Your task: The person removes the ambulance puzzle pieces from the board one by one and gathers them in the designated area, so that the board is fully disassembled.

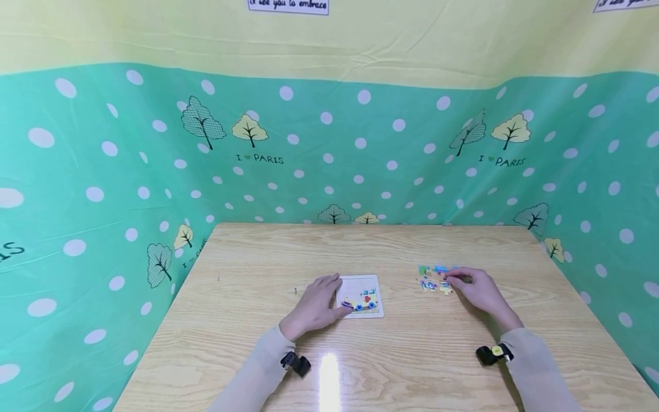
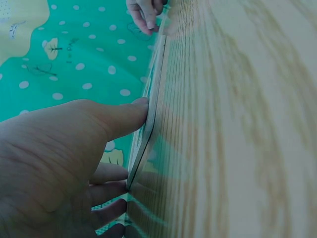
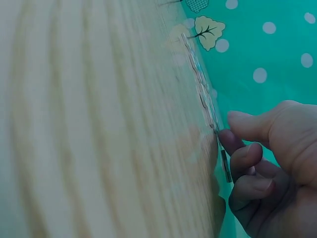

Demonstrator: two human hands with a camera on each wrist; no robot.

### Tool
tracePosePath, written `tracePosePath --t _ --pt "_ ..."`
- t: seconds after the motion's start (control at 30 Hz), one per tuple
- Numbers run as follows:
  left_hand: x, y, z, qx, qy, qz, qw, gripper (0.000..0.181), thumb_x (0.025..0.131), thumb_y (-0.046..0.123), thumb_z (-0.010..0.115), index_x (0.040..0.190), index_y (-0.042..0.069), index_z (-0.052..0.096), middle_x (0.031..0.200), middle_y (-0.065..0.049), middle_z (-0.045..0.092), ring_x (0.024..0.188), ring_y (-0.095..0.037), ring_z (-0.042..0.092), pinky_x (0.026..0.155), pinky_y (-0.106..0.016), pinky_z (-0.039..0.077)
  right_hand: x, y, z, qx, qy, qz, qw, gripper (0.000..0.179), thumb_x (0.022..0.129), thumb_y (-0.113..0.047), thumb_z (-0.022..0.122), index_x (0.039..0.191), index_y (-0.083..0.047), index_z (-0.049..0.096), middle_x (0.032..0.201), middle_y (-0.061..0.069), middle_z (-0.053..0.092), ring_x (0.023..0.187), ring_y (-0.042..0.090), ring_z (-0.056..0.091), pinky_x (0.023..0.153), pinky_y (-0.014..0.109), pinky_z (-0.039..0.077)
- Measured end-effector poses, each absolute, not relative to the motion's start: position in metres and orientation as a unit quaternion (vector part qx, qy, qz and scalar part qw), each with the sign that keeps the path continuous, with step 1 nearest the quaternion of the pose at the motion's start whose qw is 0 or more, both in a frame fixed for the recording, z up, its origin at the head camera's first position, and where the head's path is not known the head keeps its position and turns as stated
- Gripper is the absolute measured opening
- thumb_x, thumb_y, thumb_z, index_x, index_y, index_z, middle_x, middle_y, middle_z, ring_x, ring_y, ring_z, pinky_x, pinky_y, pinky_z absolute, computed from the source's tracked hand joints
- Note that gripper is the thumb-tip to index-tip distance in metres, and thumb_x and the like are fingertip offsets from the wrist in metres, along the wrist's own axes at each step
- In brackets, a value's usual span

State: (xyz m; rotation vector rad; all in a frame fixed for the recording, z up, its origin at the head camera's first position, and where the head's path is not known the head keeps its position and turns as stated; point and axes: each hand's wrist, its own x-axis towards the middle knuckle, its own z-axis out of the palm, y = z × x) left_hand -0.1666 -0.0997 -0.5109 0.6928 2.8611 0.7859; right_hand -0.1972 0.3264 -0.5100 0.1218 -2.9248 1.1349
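A white-framed puzzle board (image 1: 355, 284) lies on the table, with part of a vehicle picture put together along its lower part. My left hand (image 1: 316, 306) rests at the board's left side, its thumb touching the near edge. In the left wrist view, that thumb lies on the edge of the board (image 2: 151, 119) and the other fingers reach past its corner. Farther right lie several loose colourful puzzle pieces (image 1: 428, 285). My right hand (image 1: 479, 289) is over their right side, thumb and index finger close together. Whether a piece is between those fingertips cannot be made out.
Both things lie on a light wooden table (image 1: 268, 257). A green dotted cloth (image 1: 309, 137) hangs behind the table and along its sides. A tiny dark speck (image 1: 296, 290) shows on the wood left of the board.
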Motion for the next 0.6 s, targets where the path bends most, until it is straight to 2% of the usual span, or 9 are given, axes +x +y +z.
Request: tracePosePath --t 0.1,0.17,0.23,0.43,0.6 --pt "-0.167 -0.0997 -0.5122 0.227 0.938 0.258 0.047 0.082 0.099 0.052 0.069 0.158 -0.001 0.048 0.168 -0.021 0.042 0.155 -0.043 0.039 0.128 -0.061 0.033 -0.196 0.3277 -0.5075 0.025 -0.933 0.358 -0.01 0.034 0.106 -0.03 0.069 0.125 -0.004 0.077 0.132 0.025 0.071 0.118 0.041 0.067 0.094 0.047 0.057" --pt "-0.1671 -0.0998 -0.5124 0.226 0.939 0.256 0.048 0.082 0.099 0.052 0.069 0.158 0.0 0.047 0.168 -0.021 0.042 0.155 -0.043 0.039 0.128 -0.061 0.033 -0.1952 0.3284 -0.5059 0.019 -0.934 0.357 -0.021 0.036 0.103 -0.031 0.073 0.124 -0.002 0.077 0.123 0.021 0.074 0.106 0.031 0.069 0.085 0.034 0.056" --pt "-0.1673 -0.0999 -0.5125 0.225 0.939 0.255 0.049 0.083 0.099 0.053 0.069 0.158 0.0 0.047 0.168 -0.02 0.042 0.156 -0.043 0.039 0.128 -0.061 0.033 -0.1948 0.3284 -0.5053 0.017 -0.934 0.356 -0.026 0.035 0.1 -0.029 0.076 0.122 -0.001 0.077 0.118 0.019 0.076 0.101 0.025 0.068 0.077 0.026 0.052" --pt "-0.1675 -0.0997 -0.5106 0.223 0.941 0.251 0.053 0.083 0.098 0.053 0.07 0.159 0.0 0.047 0.169 -0.019 0.042 0.156 -0.042 0.038 0.128 -0.061 0.032 -0.1969 0.3273 -0.508 0.03 -0.94 0.34 -0.018 0.029 0.101 -0.022 0.075 0.122 -0.003 0.079 0.121 0.022 0.076 0.099 0.024 0.067 0.075 0.028 0.05" --pt "-0.1672 -0.0992 -0.5098 0.223 0.941 0.249 0.055 0.083 0.098 0.052 0.071 0.158 0.0 0.047 0.169 -0.02 0.042 0.156 -0.042 0.039 0.128 -0.061 0.033 -0.1979 0.3257 -0.5099 0.03 -0.939 0.341 -0.023 0.029 0.102 -0.021 0.074 0.124 -0.003 0.078 0.117 0.019 0.076 0.096 0.021 0.064 0.073 0.026 0.048"
